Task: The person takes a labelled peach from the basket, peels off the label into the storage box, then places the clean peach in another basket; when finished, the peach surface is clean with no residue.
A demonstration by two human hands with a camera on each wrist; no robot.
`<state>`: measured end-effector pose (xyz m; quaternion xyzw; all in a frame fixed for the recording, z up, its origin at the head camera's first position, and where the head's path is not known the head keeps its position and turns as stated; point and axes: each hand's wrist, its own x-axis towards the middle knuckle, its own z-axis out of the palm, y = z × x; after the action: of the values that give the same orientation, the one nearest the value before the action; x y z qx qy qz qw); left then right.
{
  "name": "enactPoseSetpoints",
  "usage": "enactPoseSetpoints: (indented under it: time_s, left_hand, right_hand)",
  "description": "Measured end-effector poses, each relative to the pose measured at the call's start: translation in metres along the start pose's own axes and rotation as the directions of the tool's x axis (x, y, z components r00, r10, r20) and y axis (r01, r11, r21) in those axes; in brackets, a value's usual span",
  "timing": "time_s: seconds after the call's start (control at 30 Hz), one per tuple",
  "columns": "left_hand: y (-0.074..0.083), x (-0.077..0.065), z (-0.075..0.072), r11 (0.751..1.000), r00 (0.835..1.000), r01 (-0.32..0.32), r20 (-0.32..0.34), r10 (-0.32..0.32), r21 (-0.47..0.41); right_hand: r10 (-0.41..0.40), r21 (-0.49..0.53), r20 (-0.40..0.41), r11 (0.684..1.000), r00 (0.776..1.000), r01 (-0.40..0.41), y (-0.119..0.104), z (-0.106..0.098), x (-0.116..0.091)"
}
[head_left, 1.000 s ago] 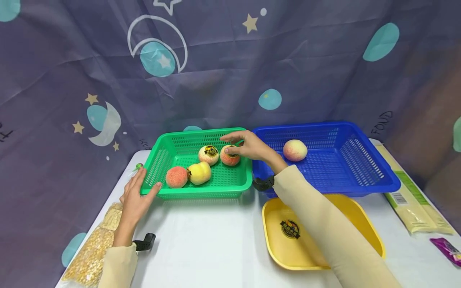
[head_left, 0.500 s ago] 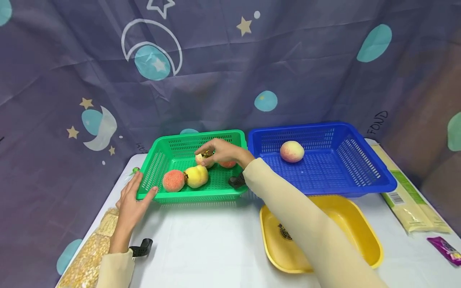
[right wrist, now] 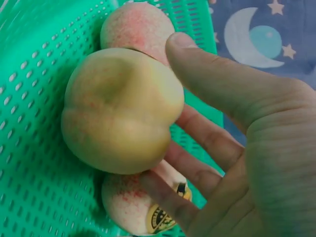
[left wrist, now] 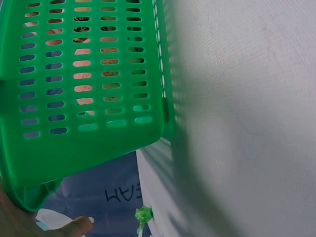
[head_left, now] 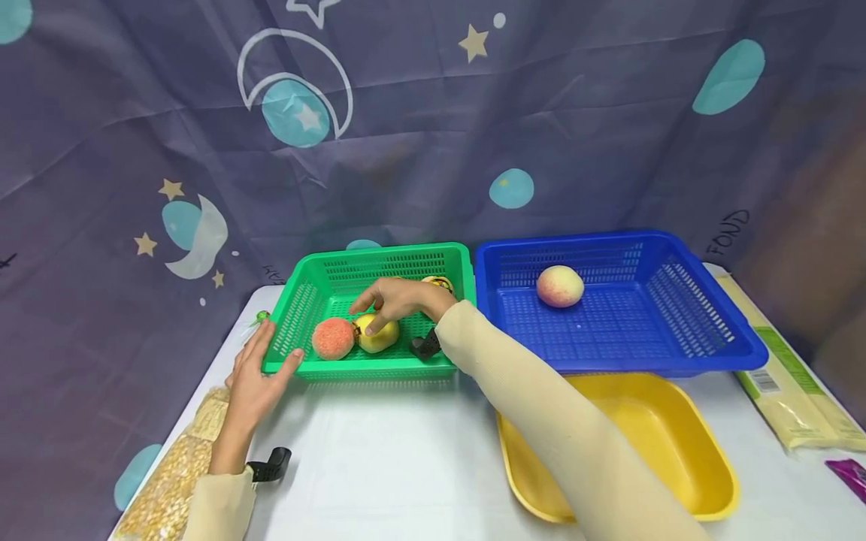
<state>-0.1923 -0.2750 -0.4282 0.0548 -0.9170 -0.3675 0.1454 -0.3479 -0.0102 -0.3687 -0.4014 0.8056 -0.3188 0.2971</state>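
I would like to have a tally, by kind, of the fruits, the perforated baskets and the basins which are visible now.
Fruits: 5
Perforated baskets: 2 (green basket, blue basket)
Yellow basin: 1
Total: 8

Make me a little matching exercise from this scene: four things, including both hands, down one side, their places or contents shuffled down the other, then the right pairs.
Things:
1. Left hand
2. Blue basket
3. Right hand
4. Yellow tray

Places or contents:
A. Right by the yellow fruit
B. On the near side of the blue basket
C. At the left end of the green basket
D. Contains one pink-and-cream fruit

Pairs: 1-C, 2-D, 3-A, 4-B
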Motion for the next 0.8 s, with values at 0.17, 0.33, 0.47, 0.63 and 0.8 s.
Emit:
enactPoseSetpoints:
  time_s: [0.17, 0.33, 0.47, 0.63, 0.8]
  left_hand:
    - [0.0011, 0.0, -0.0004, 1.0, 1.0, 0.005, 0.004, -0.005, -0.007]
    - [0.0009, 0.0005, 0.0001, 1.0, 1.0, -0.003, 0.0, 0.003, -0.014]
    - [0.0001, 0.0015, 0.0009, 1.0, 1.0, -0.006, 0.004, 0.006, -0.01]
    - [-0.0017, 0.0026, 0.001, 1.0, 1.0, -0.015, -0.005, 0.015, -0.013]
    - [-0.0034, 0.0035, 0.0009, 1.0, 1.0, -0.012, -0.002, 0.012, -0.001]
  right_hand:
    - [0.033, -0.046, 0.016, 0.998, 0.999, -0.032, 0.0024, -0.0001, 0.0025]
    - [0.057, -0.078, 0.021, 0.995, 0.998, -0.055, 0.0031, -0.0002, 0.0038]
    - [0.085, -0.07, 0.039, 0.994, 0.996, -0.082, 0.0018, 0.0004, 0.004]
    - [0.131, -0.038, 0.049, 0.991, 0.99, -0.129, -0.0005, 0.0017, 0.003]
    - [0.175, 0.008, 0.048, 0.984, 0.983, -0.175, -0.0032, 0.0017, -0.0023]
